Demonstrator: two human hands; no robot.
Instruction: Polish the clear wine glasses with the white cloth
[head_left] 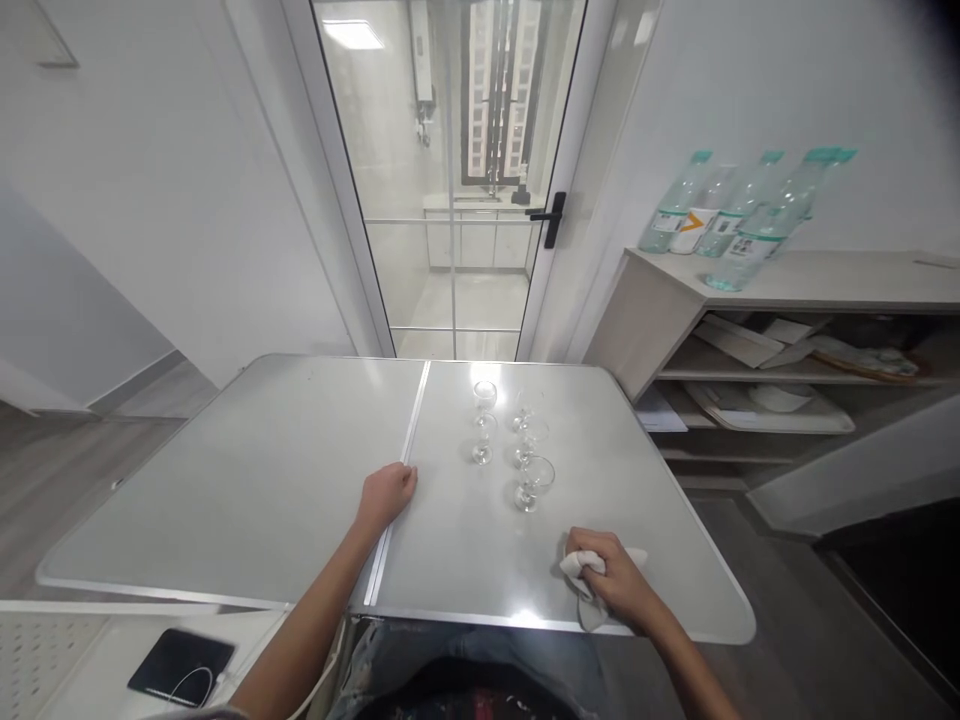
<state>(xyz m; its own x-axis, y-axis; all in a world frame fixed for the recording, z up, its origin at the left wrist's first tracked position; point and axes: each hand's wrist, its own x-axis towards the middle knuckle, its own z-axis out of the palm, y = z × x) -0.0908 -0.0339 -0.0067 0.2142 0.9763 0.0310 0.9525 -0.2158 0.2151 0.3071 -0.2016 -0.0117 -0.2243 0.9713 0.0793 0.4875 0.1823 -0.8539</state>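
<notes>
My left hand [388, 492] rests as a closed fist on the grey table, beside the metal seam [411, 430]; nothing shows in its fingers. Near the front right edge, my right hand [613, 580] is closed around a crumpled white cloth [583, 570], part of which hangs toward the table's edge. Several small clear stemmed glasses stand in two loose columns between and beyond my hands. The closest glass [534, 482] is up and left of the cloth; another glass [482, 440] stands farther left, and a third glass [485, 395] behind that one.
Beyond the table [262, 480] is a glass door [495, 280] with a black handle [553, 220]. At right, a shelf unit [825, 280] carries several plastic bottles [750, 245] on top. A dark tablet-like device [182, 665] with a white cable lies at lower left.
</notes>
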